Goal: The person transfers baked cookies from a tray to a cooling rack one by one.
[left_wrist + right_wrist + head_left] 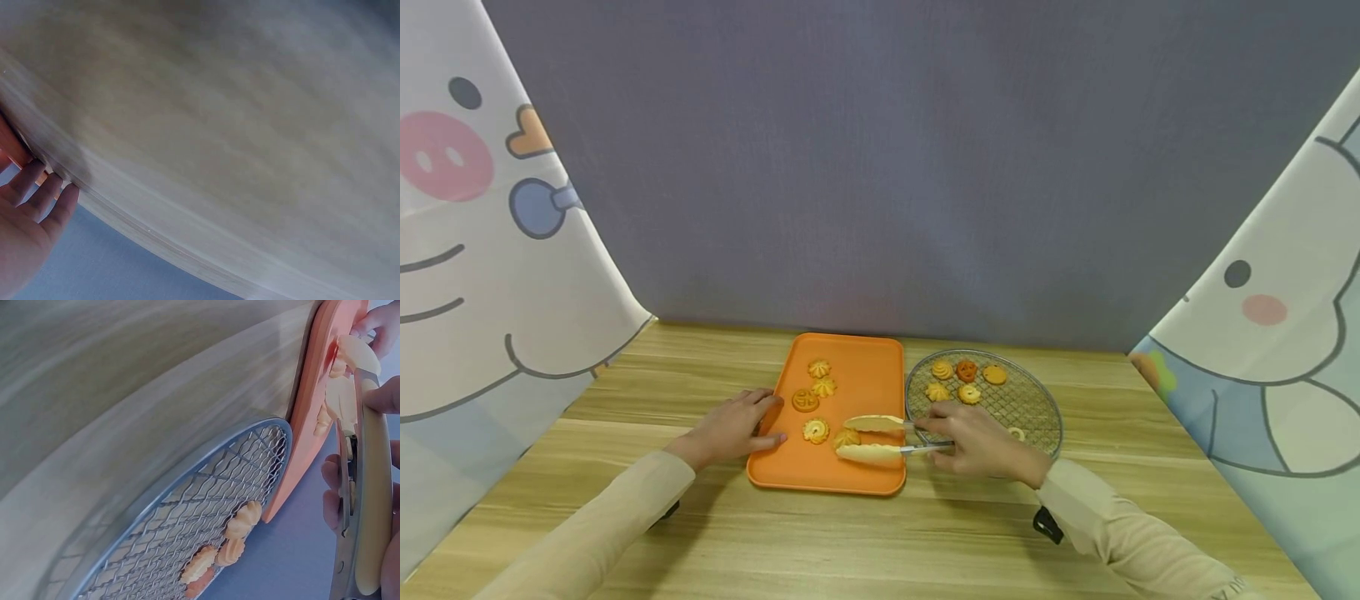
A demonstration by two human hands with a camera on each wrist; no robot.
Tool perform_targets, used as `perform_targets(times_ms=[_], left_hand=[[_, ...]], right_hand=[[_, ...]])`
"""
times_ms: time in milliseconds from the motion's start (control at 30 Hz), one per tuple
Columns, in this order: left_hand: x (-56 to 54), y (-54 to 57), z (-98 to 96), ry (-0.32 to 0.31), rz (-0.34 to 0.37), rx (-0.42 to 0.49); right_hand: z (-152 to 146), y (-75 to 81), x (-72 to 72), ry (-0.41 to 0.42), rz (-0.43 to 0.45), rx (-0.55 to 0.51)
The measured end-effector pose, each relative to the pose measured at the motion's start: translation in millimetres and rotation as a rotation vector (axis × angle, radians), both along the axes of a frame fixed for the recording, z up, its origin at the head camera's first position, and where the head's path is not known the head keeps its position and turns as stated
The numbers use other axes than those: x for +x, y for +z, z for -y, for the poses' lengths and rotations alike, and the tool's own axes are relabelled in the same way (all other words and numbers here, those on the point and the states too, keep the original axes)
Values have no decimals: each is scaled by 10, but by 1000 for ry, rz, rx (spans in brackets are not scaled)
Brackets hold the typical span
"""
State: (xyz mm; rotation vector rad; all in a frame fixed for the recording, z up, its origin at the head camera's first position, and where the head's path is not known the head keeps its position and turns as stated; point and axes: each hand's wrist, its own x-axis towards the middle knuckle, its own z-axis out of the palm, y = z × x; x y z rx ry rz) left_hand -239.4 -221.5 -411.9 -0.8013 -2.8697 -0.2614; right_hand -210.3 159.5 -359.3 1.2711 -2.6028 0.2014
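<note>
My right hand [973, 440] grips a pair of tongs [871, 453] with pale scooped tips and metal arms. The tips reach left over the orange tray [872, 367], one on each side of a golden cookie [847, 439]. In the right wrist view the tongs' pale handle [373, 506] lies between thumb and fingers. My left hand [737, 427] rests at the tray's left edge, its thumb over the rim and its fingers extended. Close to the tongs on the tray lies a ridged round cookie [816, 430].
Farther left on the tray sit a smiley-faced cookie [805, 401] and two star-shaped cookies. Right of the tray stands a round wire rack [1026, 408] holding several cookies, including a reddish one [966, 370]. A grey panel [880, 167] rises behind the wooden table [820, 550].
</note>
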Motion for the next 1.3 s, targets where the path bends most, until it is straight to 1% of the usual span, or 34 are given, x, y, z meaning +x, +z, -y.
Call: perform_targets(times_ms=[267, 467, 667, 900, 1133, 1300], left_hand=[[-3, -5, 8, -3, 5, -1], [1, -5, 6, -5, 7, 1], [2, -5, 7, -2, 8, 5], [7, -6, 3, 4, 4, 2], [12, -3, 0, 3, 6, 5], [17, 4, -3, 2, 9, 2]], right_hand=[[-1, -23, -1, -32, 24, 20], [33, -39, -14, -51, 26, 14], [52, -42, -19, -51, 30, 13], [45, -40, -12, -43, 12, 22], [9, 16, -17, -20, 34, -19], [-57, 62, -21, -40, 27, -18]])
